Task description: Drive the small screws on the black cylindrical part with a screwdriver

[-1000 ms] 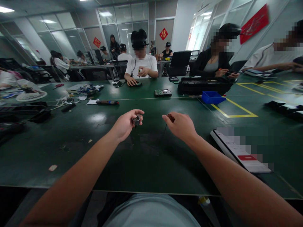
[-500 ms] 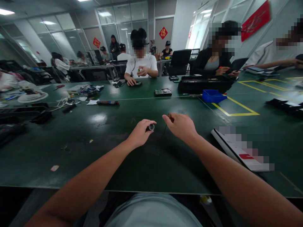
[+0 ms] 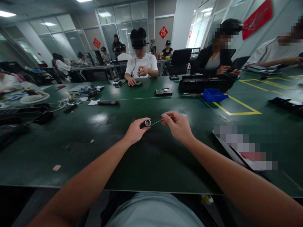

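Note:
My left hand [image 3: 135, 131] is closed around a short black cylinder [image 3: 147, 123], its silver-rimmed round end facing me and to the right. Between the fingers of my right hand [image 3: 178, 126] is a thin screwdriver [image 3: 156, 122] with a reddish handle mostly hidden by the fingers. Its slim metal shaft points left, the tip close to the cylinder's rim; whether they touch I cannot tell. Both hands are above the green table [image 3: 146, 167].
A circuit-covered drive [image 3: 163, 91] lies farther back, left of a blue bin [image 3: 215, 95] and a long black housing [image 3: 205, 84]. A pen-like tool [image 3: 109, 102] lies to the left. A white booklet [image 3: 230, 151] is beside my right forearm. Co-workers sit across the table.
The screwdriver has swung from pointing down to pointing left at the cylinder. My left hand has shifted slightly left and turned the cylinder's end more into view.

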Motion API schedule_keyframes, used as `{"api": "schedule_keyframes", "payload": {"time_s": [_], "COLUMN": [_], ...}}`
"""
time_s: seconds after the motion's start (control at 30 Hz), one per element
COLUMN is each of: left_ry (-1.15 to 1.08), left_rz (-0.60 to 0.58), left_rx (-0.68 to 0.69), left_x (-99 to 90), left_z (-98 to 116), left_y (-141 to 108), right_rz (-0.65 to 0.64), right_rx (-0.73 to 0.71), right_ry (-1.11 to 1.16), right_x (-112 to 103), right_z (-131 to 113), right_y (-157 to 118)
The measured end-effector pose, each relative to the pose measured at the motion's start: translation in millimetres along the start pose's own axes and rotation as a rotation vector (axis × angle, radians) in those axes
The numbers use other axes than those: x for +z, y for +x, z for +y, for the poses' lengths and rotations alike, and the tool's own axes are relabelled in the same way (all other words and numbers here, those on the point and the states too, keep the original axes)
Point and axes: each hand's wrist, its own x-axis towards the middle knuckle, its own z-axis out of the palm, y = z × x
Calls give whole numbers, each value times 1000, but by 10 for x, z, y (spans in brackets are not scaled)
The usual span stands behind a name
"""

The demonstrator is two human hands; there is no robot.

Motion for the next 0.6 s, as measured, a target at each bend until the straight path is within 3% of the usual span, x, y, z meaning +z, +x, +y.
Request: {"api": "schedule_keyframes", "payload": {"time_s": [0.23, 0.6], "left_ry": [1, -21], "left_rz": [-14, -45], "left_rx": [8, 30], "left_x": [-8, -14], "left_z": [28, 54], "left_y": [-7, -26], "right_rz": [69, 26], "right_rx": [-43, -44], "right_ry": [124, 28], "right_x": [27, 32], "right_z": [-12, 17], "right_y": [-4, -12]}}
